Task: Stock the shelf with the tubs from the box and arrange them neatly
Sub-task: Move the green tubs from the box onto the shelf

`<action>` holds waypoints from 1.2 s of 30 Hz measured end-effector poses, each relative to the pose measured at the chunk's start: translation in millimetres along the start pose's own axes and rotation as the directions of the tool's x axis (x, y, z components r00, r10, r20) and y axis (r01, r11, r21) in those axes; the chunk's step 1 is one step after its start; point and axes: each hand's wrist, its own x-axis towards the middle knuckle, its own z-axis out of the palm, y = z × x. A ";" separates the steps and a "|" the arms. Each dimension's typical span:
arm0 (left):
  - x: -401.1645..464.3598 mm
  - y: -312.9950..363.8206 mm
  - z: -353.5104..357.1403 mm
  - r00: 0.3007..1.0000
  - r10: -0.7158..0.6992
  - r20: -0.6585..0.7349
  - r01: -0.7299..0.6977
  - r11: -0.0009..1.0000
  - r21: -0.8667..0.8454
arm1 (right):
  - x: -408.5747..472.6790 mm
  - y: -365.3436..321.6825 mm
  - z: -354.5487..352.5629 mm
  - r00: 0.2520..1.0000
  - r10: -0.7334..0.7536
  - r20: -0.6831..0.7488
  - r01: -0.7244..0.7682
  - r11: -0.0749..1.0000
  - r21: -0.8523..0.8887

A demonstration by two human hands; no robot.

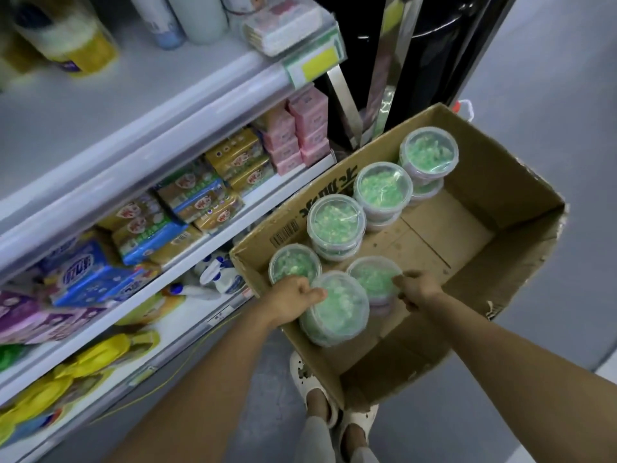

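An open cardboard box stands on the floor beside the shelf unit. Inside it are several clear round tubs of green beads, some stacked in twos. My left hand grips the rim of the nearest tub stack at the box's near left corner. My right hand pinches the edge of the tub just behind it. More tubs line the box's left wall toward the back.
The shelves hold soap bars, pink packs, blue detergent packs, spray bottles and yellow bags. A black appliance stands behind the box. My feet in white clogs are under the box's near corner.
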 end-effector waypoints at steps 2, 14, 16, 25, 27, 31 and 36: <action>-14.5 2.5 -1.3 0.997 -0.013 -0.074 0.001 0.987 -0.160 | -10.3 -6.4 -11.8 0.999 -0.034 0.003 0.034 0.999 -0.012; -124.1 55.3 -63.0 0.877 -0.130 -0.463 -0.244 0.710 -0.661 | -105.5 -81.0 -63.0 0.958 -0.287 0.013 0.276 0.931 0.239; -146.4 65.8 -77.7 0.853 -0.139 -0.503 -0.299 0.659 -0.690 | -129.7 -100.6 -70.0 0.930 -0.367 0.031 0.348 0.903 0.252; -237.8 115.4 -164.7 0.762 -0.096 -0.640 -0.496 0.549 -0.673 | -239.2 -207.6 -82.8 0.772 -0.620 0.142 0.583 0.779 0.231; -255.4 120.7 -186.6 0.725 -0.065 -0.686 -0.550 0.546 -0.633 | -262.4 -234.0 -79.6 0.732 -0.662 0.161 0.619 0.745 0.249; -287.4 130.5 -230.5 0.631 -0.031 -0.775 -0.645 0.535 -0.546 | -304.6 -291.9 -61.6 0.639 -0.747 0.185 0.688 0.662 0.297; -318.2 134.5 -292.1 0.569 -0.030 -0.822 -0.705 0.498 -0.506 | -343.1 -366.9 -25.2 0.547 -0.823 0.154 0.748 0.563 0.352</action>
